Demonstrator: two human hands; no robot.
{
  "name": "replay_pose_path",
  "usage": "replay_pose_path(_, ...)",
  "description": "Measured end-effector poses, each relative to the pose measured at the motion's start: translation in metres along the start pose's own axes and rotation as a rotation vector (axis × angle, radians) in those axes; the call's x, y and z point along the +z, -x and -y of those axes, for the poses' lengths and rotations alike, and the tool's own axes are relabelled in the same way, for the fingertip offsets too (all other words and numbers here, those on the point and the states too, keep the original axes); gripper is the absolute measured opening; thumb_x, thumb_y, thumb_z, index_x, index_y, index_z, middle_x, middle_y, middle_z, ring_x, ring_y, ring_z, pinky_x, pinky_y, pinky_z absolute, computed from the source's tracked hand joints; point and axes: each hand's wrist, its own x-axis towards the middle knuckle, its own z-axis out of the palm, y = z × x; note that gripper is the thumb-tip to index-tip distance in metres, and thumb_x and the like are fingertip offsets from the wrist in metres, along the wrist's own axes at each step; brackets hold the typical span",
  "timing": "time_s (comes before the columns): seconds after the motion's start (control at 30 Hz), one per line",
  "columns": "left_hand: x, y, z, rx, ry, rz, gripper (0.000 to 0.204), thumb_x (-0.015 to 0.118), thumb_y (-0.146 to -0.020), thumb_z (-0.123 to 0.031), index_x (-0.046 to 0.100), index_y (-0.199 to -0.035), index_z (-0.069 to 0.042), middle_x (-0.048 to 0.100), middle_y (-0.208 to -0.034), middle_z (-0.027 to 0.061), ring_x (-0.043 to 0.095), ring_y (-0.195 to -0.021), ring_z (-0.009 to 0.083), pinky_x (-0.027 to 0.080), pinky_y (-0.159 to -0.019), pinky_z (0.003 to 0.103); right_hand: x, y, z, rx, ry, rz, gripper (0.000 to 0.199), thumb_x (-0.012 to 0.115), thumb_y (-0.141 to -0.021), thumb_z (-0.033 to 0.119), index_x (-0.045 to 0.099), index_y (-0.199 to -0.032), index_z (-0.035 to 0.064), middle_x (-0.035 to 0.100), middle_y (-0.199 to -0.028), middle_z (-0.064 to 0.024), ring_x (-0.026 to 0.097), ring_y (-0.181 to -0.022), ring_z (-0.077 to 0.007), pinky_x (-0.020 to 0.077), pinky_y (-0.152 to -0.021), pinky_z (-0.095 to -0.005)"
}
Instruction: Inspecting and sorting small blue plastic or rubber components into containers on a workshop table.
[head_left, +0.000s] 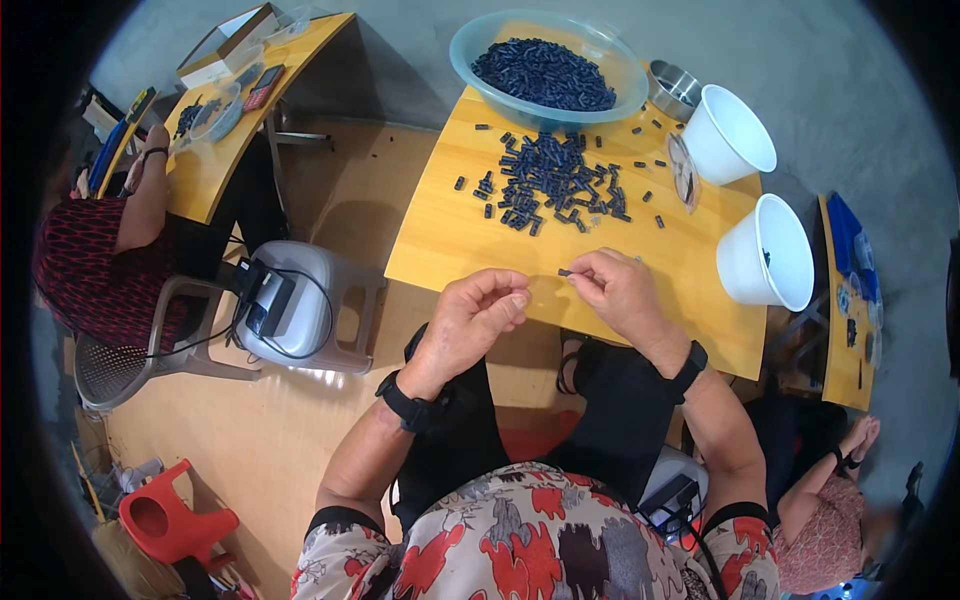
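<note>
My right hand (615,290) pinches a small dark plastic piece (565,272) between thumb and fingertips, over the near edge of the yellow table (430,235). To its left, my left hand (478,318) is closed, thumb pressed to the curled fingers; whatever it may hold is too small to make out. A short gap separates the two hands. Beyond them lies a loose pile of similar small dark pieces (555,180), with single ones scattered around it. Behind the pile stands a wide translucent bowl (465,60) heaped with more such pieces.
Two white tubs (735,135) (745,255) stand at the table's right side, near a metal bowl (675,90) and a clear lid (683,172). Other people sit at tables (240,140) on the left and right. A grey stool (300,330) and red chair (175,515) occupy the left floor.
</note>
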Motion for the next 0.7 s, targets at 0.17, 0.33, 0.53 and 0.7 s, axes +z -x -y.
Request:
replay_pose_path(0.17, 0.011, 0.000, -0.001, 0.016, -0.063, 0.028, 0.024, 0.058, -0.089, -0.014, 0.057, -0.109, 0.000, 0.063, -0.093, 0.0039, 0.060, -0.078, 0.0088, 0.049, -0.069, 0.021, -0.009, 0.012, 0.014, -0.152, 0.056, 0.036, 0.007, 0.064, -0.075, 0.012, 0.059, -0.078, 0.0075, 0.059, -0.072, -0.0075, 0.061, -0.061, -0.0234, 0.0477, -0.054, -0.0337)
replay_pose_path(0.33, 0.025, 0.012, 0.003, -0.098, -0.038, 0.103, 0.019, 0.059, -0.089, -0.014, 0.061, -0.100, 0.002, 0.061, -0.079, 0.0002, 0.056, -0.069, 0.0052, 0.047, -0.060, 0.020, -0.008, 0.036, 0.026, -0.264, 0.157, 0.061, 0.009, 0.065, -0.074, 0.014, 0.058, -0.079, 0.0097, 0.057, -0.072, -0.0046, 0.060, -0.063, -0.0207, 0.0484, -0.055, -0.0320)
replay_pose_path(0.53, 0.033, 0.017, 0.018, -0.182, -0.111, 0.203, 0.018, 0.059, -0.089, -0.017, 0.063, -0.096, 0.000, 0.061, -0.076, 0.0001, 0.056, -0.062, 0.0051, 0.047, -0.056, 0.018, -0.009, 0.061, 0.023, -0.264, 0.136, 0.065, 0.011, 0.067, -0.072, 0.014, 0.058, -0.078, 0.0104, 0.057, -0.072, -0.0034, 0.061, -0.065, -0.0194, 0.0489, -0.056, -0.0308)
replay_pose_path(0.7, 0.035, 0.021, 0.023, -0.232, 0.091, 0.184, 0.015, 0.059, -0.089, -0.013, 0.063, -0.096, 0.000, 0.062, -0.076, 0.0011, 0.057, -0.061, 0.0059, 0.048, -0.057, 0.019, -0.032, 0.059, -0.012, 0.120, -0.019, -0.014, 0.012, 0.066, -0.075, 0.012, 0.062, -0.085, 0.0053, 0.062, -0.075, -0.0108, 0.062, -0.067, -0.0263, 0.0484, -0.058, -0.0337)
